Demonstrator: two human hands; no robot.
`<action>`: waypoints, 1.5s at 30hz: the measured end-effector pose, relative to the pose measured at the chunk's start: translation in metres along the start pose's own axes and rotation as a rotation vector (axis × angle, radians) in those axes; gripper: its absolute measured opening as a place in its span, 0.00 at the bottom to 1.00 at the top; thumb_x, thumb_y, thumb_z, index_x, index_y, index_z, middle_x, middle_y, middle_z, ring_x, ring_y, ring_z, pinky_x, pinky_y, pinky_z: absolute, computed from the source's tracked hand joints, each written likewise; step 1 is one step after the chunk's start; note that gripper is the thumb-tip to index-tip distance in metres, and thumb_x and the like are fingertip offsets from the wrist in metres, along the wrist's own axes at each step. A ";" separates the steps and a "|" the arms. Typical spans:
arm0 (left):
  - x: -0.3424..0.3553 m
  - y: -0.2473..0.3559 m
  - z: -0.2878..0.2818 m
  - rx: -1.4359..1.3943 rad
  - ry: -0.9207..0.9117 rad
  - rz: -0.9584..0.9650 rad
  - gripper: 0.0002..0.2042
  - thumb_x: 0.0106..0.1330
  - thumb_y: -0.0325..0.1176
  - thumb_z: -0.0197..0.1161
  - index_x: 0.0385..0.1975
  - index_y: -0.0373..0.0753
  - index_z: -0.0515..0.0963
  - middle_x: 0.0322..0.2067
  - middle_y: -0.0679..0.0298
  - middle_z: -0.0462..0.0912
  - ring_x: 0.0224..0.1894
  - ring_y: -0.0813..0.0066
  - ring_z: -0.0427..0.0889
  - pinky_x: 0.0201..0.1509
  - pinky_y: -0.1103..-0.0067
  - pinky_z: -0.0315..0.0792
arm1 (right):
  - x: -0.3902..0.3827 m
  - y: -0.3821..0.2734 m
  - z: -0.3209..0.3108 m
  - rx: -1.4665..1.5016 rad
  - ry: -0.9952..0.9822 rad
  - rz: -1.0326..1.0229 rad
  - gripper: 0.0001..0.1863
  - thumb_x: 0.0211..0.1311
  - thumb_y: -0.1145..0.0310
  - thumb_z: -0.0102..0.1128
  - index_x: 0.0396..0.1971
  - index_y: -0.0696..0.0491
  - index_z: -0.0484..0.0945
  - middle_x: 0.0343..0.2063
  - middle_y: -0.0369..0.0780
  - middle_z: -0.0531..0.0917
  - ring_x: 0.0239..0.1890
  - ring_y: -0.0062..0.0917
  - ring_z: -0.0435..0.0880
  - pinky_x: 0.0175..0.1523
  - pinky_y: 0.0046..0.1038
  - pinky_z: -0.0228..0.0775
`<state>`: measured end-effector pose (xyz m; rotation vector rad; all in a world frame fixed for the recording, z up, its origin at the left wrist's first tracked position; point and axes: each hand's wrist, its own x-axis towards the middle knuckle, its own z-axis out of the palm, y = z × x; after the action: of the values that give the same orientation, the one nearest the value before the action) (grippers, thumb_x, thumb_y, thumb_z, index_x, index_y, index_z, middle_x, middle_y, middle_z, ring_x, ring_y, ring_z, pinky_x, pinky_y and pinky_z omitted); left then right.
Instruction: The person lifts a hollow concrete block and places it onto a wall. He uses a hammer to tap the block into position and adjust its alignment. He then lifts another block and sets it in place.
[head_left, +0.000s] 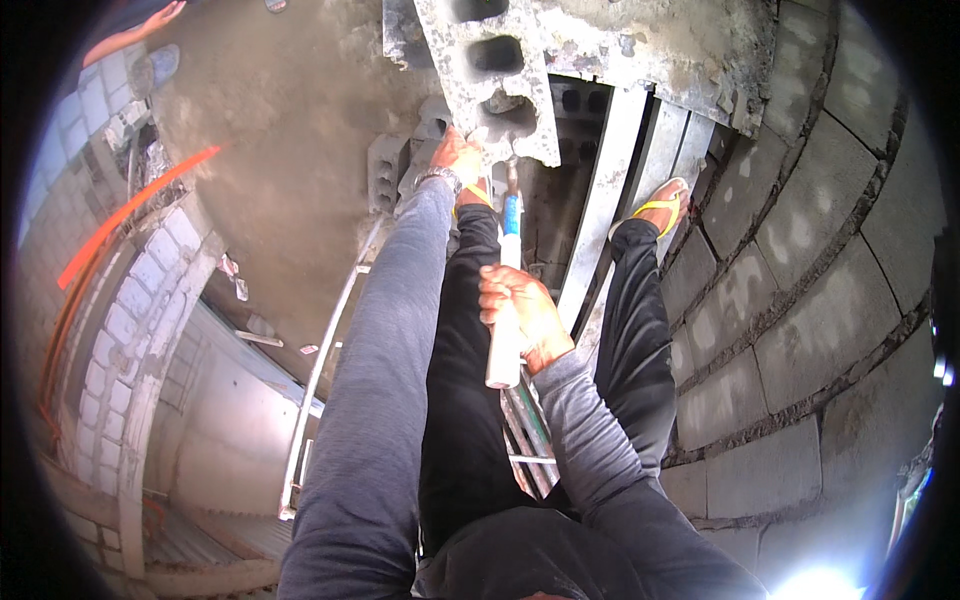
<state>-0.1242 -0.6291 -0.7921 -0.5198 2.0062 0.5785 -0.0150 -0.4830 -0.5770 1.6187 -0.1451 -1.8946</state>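
Observation:
A long grey hollow concrete block (497, 25) with a row of cavities lies tilted ahead of me, its near end broken and rough. My left hand (458, 158) grips the near left corner of that block, with a watch or bracelet on the wrist. Wrapped round a white handle is my right hand (522, 312). The handle belongs to what looks like a hammer (511, 235), with a blue band and a narrow metal neck. Its far end reaches the block's broken end, where the head blends into the grey and cannot be made out clearly.
My feet in yellow-strapped sandals (660, 207) stand high, by metal beams (605, 190). A concrete block wall (800, 290) rises at right. More hollow blocks (387, 172) lie beyond my left arm. An orange strip (135, 215) and another person's arm (130, 35) show left.

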 end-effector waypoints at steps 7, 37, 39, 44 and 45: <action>-0.009 0.006 -0.007 -0.020 -0.073 -0.005 0.34 0.65 0.49 0.58 0.63 0.28 0.65 0.59 0.39 0.75 0.62 0.45 0.75 0.65 0.64 0.70 | 0.017 0.025 -0.066 0.069 0.191 0.013 0.11 0.65 0.75 0.59 0.24 0.49 0.68 0.15 0.30 0.69 0.13 0.17 0.68 0.17 0.23 0.63; 0.001 0.004 0.001 -0.109 -0.093 0.000 0.38 0.64 0.51 0.60 0.67 0.29 0.59 0.58 0.39 0.76 0.60 0.47 0.78 0.63 0.64 0.72 | 0.000 0.011 -0.007 -0.191 0.141 -0.108 0.11 0.64 0.73 0.60 0.23 0.50 0.69 0.16 0.30 0.71 0.14 0.17 0.70 0.18 0.23 0.66; 0.007 0.005 -0.008 -0.095 -0.071 0.010 0.37 0.64 0.50 0.61 0.65 0.29 0.61 0.57 0.39 0.77 0.59 0.47 0.79 0.62 0.65 0.73 | 0.000 0.028 -0.029 -0.262 0.228 -0.155 0.11 0.62 0.74 0.62 0.24 0.51 0.69 0.17 0.31 0.71 0.15 0.18 0.71 0.17 0.24 0.65; -0.002 -0.006 0.001 0.027 -0.023 0.184 0.33 0.64 0.49 0.62 0.60 0.30 0.64 0.55 0.38 0.78 0.57 0.46 0.80 0.61 0.62 0.73 | 0.016 0.013 -0.043 0.296 0.017 -0.011 0.13 0.66 0.74 0.58 0.22 0.49 0.67 0.15 0.29 0.68 0.14 0.18 0.69 0.19 0.23 0.67; -0.006 0.004 -0.003 0.020 -0.019 0.167 0.32 0.63 0.49 0.62 0.60 0.30 0.64 0.54 0.38 0.78 0.57 0.46 0.79 0.61 0.62 0.73 | 0.013 0.001 -0.026 0.352 -0.081 0.132 0.12 0.67 0.72 0.57 0.23 0.49 0.68 0.16 0.30 0.68 0.14 0.18 0.69 0.20 0.23 0.66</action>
<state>-0.1255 -0.6266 -0.7845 -0.3355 2.0480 0.6611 0.0087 -0.4825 -0.5941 1.7073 -0.6354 -1.9087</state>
